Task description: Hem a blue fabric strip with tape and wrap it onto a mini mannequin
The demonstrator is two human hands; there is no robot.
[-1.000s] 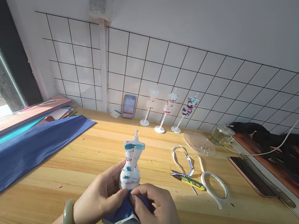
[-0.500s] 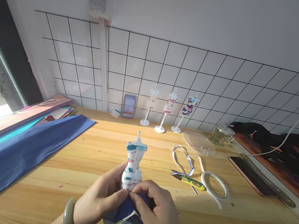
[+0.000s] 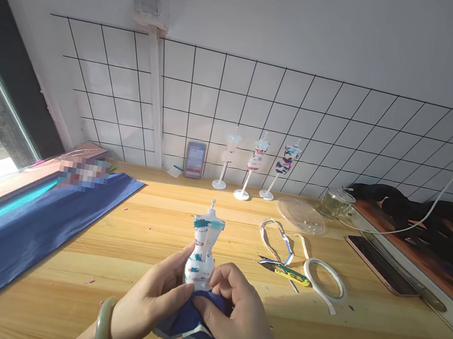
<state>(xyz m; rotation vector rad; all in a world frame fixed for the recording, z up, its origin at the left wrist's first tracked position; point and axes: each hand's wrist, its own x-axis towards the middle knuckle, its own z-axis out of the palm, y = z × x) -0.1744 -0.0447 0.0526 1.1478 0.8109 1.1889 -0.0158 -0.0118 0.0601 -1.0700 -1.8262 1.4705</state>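
Observation:
A miniature dress form [image 3: 203,247], white with torn-looking teal and pink patches, stands upright in front of me on a white pole. A dark blue piece of fabric [image 3: 184,320] with a pale edge wraps its lower hips like a small skirt. My left hand [image 3: 152,299], a bangle at its wrist, is closed round the form's left side, thumb pressing the fabric's top edge. On the other side my right hand [image 3: 236,316] pinches the fabric between thumb and fingers at the hip. The fingertips behind the form are hidden.
Three more dress forms [image 3: 258,157] stand along the gridded wall. To the right lie thread snips [image 3: 289,273], a roll of white tape [image 3: 329,266], a clear lid [image 3: 301,215] and a phone [image 3: 382,265]. Blue cloth [image 3: 38,230] covers the left side.
My right hand's fingers have lifted and shifted slightly right, off the form's front. The right thumb now lies over the fabric's top edge. The form tilts a little to the right; the left hand keeps its hold.

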